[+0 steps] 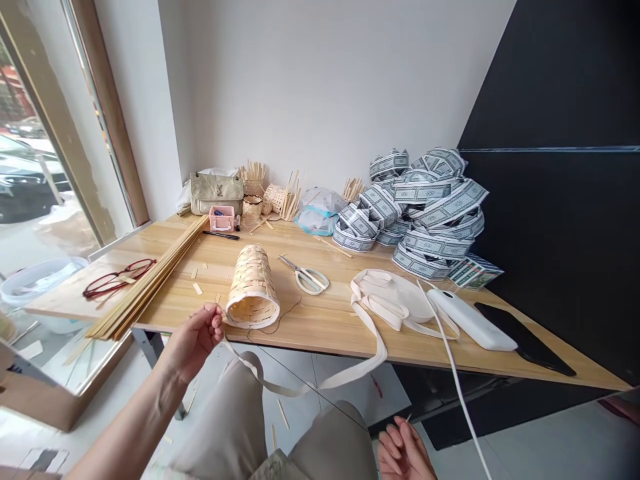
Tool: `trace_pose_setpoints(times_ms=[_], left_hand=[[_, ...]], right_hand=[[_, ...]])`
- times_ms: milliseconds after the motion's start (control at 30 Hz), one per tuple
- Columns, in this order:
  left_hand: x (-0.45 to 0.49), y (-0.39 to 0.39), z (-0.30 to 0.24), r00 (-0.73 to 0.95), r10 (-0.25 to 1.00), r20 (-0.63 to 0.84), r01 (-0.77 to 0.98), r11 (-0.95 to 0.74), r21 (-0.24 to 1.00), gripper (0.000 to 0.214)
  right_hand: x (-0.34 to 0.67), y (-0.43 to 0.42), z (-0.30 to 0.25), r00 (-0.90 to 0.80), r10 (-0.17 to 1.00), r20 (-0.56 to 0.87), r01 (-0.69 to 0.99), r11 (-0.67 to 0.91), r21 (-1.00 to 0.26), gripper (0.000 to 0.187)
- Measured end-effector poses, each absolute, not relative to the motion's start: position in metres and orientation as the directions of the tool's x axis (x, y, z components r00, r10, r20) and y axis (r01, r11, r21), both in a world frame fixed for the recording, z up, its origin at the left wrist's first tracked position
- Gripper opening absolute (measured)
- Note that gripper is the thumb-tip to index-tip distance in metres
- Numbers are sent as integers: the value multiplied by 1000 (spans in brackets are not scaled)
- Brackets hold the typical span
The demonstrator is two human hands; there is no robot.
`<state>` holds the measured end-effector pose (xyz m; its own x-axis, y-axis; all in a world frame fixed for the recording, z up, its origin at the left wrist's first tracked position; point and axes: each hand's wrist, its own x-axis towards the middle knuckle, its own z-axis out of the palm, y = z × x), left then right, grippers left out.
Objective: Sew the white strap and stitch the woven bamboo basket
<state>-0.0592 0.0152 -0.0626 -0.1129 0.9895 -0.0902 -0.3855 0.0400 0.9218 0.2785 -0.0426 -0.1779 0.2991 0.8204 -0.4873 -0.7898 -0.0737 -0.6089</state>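
A small woven basket [253, 283] lies on its side at the table's front edge, its mouth towards me and white cloth tape around the rim. My left hand [197, 337] is closed at the left of that rim, pinching the cloth tape [355, 373], which droops over my knees and rises to a loose coil on the table. Down at the lower right, my right hand [404, 448] is closed on a thin, pale-tipped needle [409, 418]. A dark thread [310, 385] stretches from the basket rim towards this hand. Scissors [311, 279] lie right of the basket.
Bamboo strips [150, 283] and red glasses [120, 277] lie at left. Behind stand a handbag [216, 193], a pink box [221, 218] and small baskets [253, 208]. Patterned paper rings [425, 207] are piled at right, near a white device [470, 320] with a cable and a black phone [525, 339].
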Motion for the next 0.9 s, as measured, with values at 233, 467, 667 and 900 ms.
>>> trace_pose_setpoints(times_ms=[233,467,667,900], left_hand=[[-77,15,-54,42,995,88,178,-94,980,18],[-87,19,-53,172,959,227,529,-284,799,10],[-73,19,-58,48,951,306,524,-284,803,17],[-61,20,-72,-162,950,266,402,-183,897,27]], right_hand=[[275,-21,-154,396,844,-361,-736,56,-675,40],[289,-15,-145,443,845,-299,-706,124,-697,36],[299,-35,-167,457,825,-334,-673,74,-736,31],[314,-48,-198,472,745,-472,-698,-12,-716,30]])
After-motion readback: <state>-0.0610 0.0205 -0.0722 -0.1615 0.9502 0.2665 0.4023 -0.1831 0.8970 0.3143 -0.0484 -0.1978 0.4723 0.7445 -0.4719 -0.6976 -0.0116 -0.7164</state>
